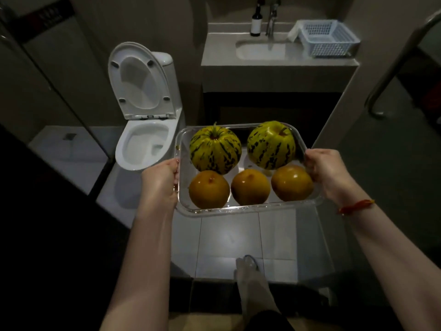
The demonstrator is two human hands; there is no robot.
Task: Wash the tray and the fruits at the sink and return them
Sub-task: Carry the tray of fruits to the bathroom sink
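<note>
A clear rectangular tray [248, 209] hangs in the air at the middle of the head view, above the bathroom floor. My left hand [161, 180] grips its left rim and my right hand [328, 174] grips its right rim. In its far half lie two yellow melons with dark green stripes, one on the left [214, 149] and one on the right [270, 144]. Three round orange fruits sit in the near half: left [208, 189], middle [250, 187], right [292, 183]. The sink [261, 50] with its tap [272, 19] is ahead, beyond the tray.
A toilet [145, 142] with its lid up stands to the left of the sink counter [219, 56]. On the counter are a dark bottle [256, 21] and a white slotted basket [327, 39]. A metal grab bar [391, 75] runs along the right. My foot [248, 271] stands on the tiled floor.
</note>
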